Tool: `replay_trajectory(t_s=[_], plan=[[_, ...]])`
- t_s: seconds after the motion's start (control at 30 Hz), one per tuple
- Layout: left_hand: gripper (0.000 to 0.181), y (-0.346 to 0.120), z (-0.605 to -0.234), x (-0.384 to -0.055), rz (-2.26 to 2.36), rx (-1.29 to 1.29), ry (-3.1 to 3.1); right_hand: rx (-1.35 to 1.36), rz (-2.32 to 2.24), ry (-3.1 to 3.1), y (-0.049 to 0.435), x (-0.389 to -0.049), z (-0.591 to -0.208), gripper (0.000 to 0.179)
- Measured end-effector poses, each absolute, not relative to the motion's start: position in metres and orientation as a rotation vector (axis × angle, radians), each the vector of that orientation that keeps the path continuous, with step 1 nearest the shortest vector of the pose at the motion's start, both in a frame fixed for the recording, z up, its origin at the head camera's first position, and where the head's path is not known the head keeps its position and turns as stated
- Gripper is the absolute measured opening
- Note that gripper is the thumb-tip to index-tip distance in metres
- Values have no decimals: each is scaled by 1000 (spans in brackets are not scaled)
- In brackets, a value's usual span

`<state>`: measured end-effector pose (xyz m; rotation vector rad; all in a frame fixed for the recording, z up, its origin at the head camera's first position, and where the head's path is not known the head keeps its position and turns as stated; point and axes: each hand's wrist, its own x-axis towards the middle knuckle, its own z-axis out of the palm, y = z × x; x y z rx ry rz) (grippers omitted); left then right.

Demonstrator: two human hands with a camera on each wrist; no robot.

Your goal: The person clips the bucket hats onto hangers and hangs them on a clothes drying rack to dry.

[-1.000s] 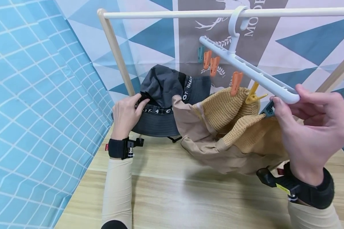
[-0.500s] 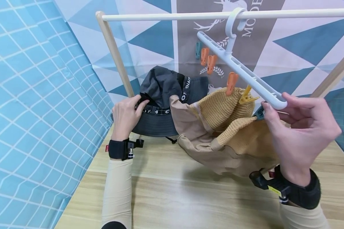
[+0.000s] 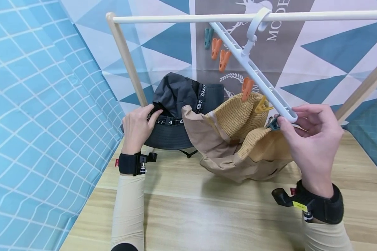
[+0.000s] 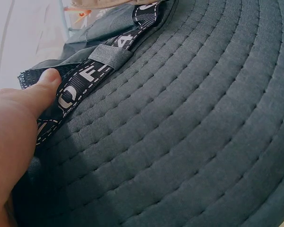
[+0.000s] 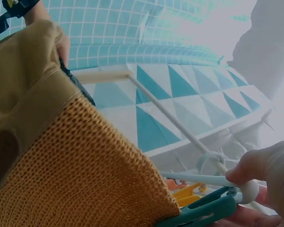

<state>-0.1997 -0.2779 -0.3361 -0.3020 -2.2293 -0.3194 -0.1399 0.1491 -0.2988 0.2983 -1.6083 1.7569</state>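
Note:
My left hand (image 3: 135, 129) grips a dark grey bucket hat (image 3: 169, 138) at its lettered band, thumb on the band's inner edge in the left wrist view. Between thumb and fingers, my right hand (image 3: 315, 141) pinches the near end of a pale blue hanger (image 3: 260, 75). A tan hat (image 3: 194, 130) with a knitted yellow-brown part (image 3: 230, 115) hangs below it. The dark teal clothespin (image 3: 274, 123) bites the knitted edge, close to my right fingertips. A yellow clothespin (image 3: 263, 105) is farther along, at the knitted part. The tan hat's edge overlaps the grey hat.
The hanger hooks over a white rail (image 3: 182, 18) on a wooden frame (image 3: 127, 59). Orange clothespins (image 3: 224, 60) and a teal clothespin (image 3: 208, 38) hang along its far half. A wood-grain table (image 3: 188, 209) lies below; a blue tiled-pattern wall (image 3: 47, 115) stands left.
My right hand has moved left with the hanger's near end, swinging the hanger about its hook. The clothespins and tan hat have shifted left. My left hand stays in place.

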Motion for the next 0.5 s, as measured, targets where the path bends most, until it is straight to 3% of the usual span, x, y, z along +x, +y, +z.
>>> replay_trajectory(t_s=[0.5], plan=[[44,-277,-338,-205,-322,-305,-2236,182,1628,-1851,158,-152,-302,28]])
